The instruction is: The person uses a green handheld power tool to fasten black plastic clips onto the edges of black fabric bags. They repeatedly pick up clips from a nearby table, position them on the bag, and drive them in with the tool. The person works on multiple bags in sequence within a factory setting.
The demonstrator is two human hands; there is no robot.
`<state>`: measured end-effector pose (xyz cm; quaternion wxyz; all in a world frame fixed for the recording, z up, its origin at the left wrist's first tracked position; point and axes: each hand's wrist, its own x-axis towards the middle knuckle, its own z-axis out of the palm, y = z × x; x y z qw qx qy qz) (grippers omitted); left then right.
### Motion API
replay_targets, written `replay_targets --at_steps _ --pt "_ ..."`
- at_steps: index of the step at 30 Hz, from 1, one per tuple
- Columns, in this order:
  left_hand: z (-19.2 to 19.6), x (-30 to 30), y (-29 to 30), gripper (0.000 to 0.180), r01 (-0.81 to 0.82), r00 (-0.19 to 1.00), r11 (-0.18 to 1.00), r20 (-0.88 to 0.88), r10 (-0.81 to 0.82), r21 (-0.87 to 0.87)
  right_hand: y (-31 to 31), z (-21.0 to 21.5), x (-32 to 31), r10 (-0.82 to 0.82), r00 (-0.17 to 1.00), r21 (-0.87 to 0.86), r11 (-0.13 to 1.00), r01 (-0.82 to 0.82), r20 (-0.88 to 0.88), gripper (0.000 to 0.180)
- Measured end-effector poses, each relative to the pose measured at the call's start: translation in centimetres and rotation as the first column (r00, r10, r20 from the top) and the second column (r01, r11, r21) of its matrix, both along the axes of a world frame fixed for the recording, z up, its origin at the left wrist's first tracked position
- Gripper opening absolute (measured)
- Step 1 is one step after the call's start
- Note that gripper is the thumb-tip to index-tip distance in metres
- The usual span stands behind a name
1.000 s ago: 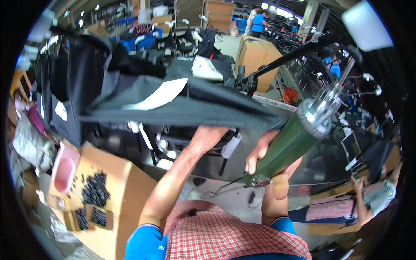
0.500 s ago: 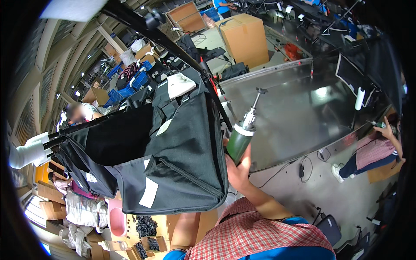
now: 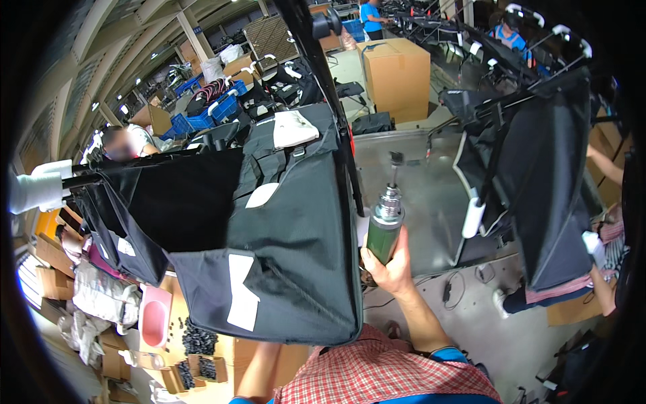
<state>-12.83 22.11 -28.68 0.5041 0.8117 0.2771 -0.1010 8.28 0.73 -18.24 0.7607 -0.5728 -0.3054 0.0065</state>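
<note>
My right hand (image 3: 393, 268) is closed around the green body of an electric screwdriver (image 3: 383, 241), whose silver collar and dark bit point up and away from me. It is held just right of the edge of a large black fabric body on a frame (image 3: 303, 283), which looks like a stroller or wagon. My left forearm (image 3: 259, 370) goes up beneath this fabric, and my left hand is hidden behind it. A white paper label (image 3: 242, 296) sits on the near panel and a white cloth-like piece (image 3: 295, 129) on the far end. A white-wrapped bar end (image 3: 40, 190) sticks out at the left.
Another black fabric frame (image 3: 548, 182) stands at the right beside a person's arms. A metal-topped table (image 3: 431, 195) lies ahead, with a big cardboard box (image 3: 396, 77) beyond it. Lower left are a pink tub (image 3: 155, 316) and black small parts (image 3: 198, 339). Cables (image 3: 447, 291) lie on the floor.
The screwdriver has turned more upright and come slightly nearer, still in my right hand. The second black frame at the right has moved inward over the metal table. My view has shifted.
</note>
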Motion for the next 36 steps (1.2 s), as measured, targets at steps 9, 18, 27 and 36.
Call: replay_targets --at_steps 9,18,27,36 --pt "26.1 -2.0 -7.3 0.03 0.163 0.837 0.937 0.46 -0.297 0.309 -3.1 14.4 1.4 0.397 0.914 0.121 0.915 -0.386 -0.086 0.048" --pt "27.2 10.4 -13.1 0.032 -0.019 0.537 0.723 0.617 -0.575 0.69 -4.7 16.3 -1.1 0.388 0.922 0.226 0.897 -0.381 0.015 0.049" --pt "30.3 11.1 -7.7 0.027 0.057 0.715 0.987 0.683 -0.146 0.152 -7.1 14.7 1.0 0.313 0.95 0.293 0.91 -0.294 -0.018 0.068" --pt "22.4 10.5 16.1 0.036 -0.046 0.998 0.817 0.057 0.015 0.574 -7.2 9.3 0.8 0.574 0.766 0.332 0.811 -0.482 -0.289 0.063"
